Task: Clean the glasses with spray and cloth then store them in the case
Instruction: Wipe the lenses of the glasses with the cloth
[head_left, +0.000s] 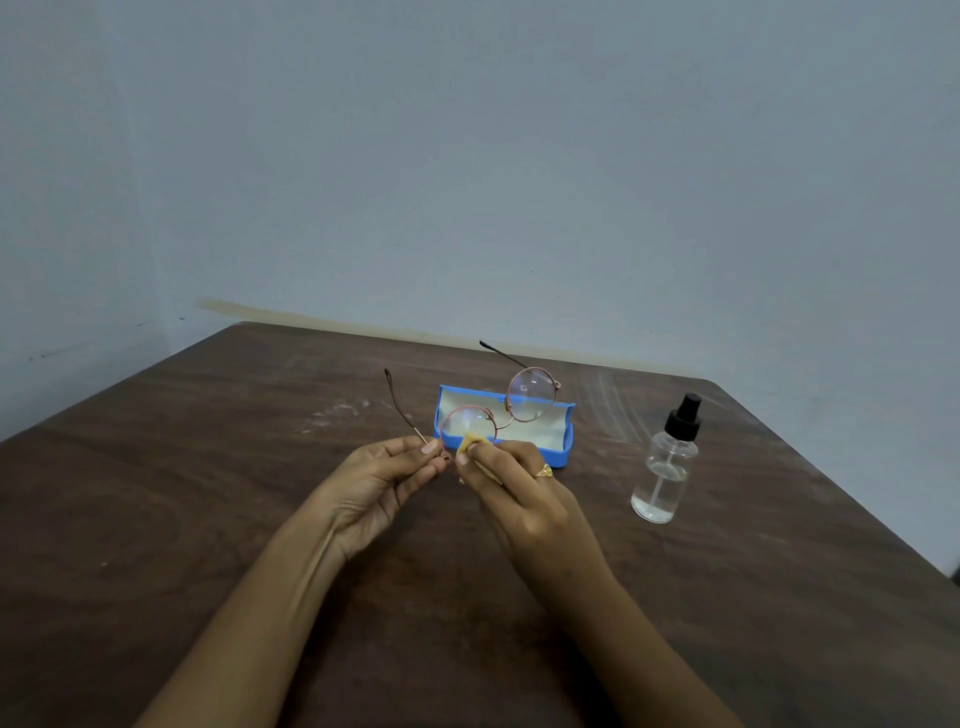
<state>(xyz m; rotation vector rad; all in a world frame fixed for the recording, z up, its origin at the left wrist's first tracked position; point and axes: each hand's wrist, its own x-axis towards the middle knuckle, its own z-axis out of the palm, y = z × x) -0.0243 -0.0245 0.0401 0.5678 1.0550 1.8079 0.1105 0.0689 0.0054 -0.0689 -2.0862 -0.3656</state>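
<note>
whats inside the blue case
The open blue case shows only pale lining, nothing lying in it where visible. The glasses, held in front, and the right hand with the cloth cover part of its inside.

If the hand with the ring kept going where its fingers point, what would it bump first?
Probably the glasses, at their near lens; the right hand seems to press the yellow cloth there. The blue case lies behind, depth unclear.

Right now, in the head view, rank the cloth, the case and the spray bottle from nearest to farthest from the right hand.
1. The cloth: pinched in the right hand itself, against a lens of the glasses.
2. The case: open on the table, just behind the hand.
3. The spray bottle: upright, farther off to the right.
</note>
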